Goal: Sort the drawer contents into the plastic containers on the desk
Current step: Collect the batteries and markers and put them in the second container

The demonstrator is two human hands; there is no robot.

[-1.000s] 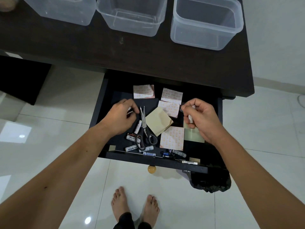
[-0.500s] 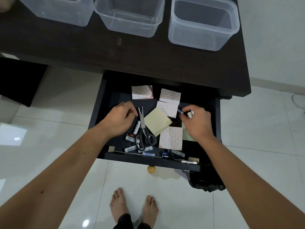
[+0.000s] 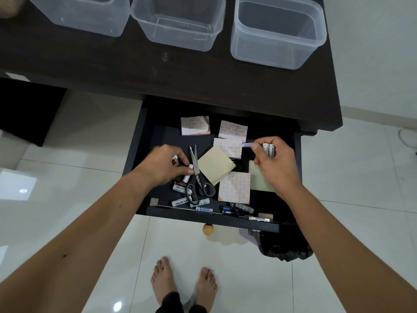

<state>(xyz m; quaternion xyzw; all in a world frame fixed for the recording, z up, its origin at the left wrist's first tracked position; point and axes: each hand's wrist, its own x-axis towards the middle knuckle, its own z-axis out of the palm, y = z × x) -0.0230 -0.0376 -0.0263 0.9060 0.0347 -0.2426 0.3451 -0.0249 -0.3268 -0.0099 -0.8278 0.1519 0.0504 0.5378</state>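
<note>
In the open drawer, the right hand grips two white batteries in its curled fingers while pinching a third, blue-ended battery at its tip. The left hand pinches another battery beside the scissors and seems to hold one more in its palm. Around them lie patterned and yellow sticky-note pads, plus loose batteries along the drawer's front edge. On the worktop the three plastic containers appear empty, so I judge the sorting barely begun, nearly everything left. Readable labels: "TEKNOX" on the held cells, "Heybright" on those below the scissors.
</note>
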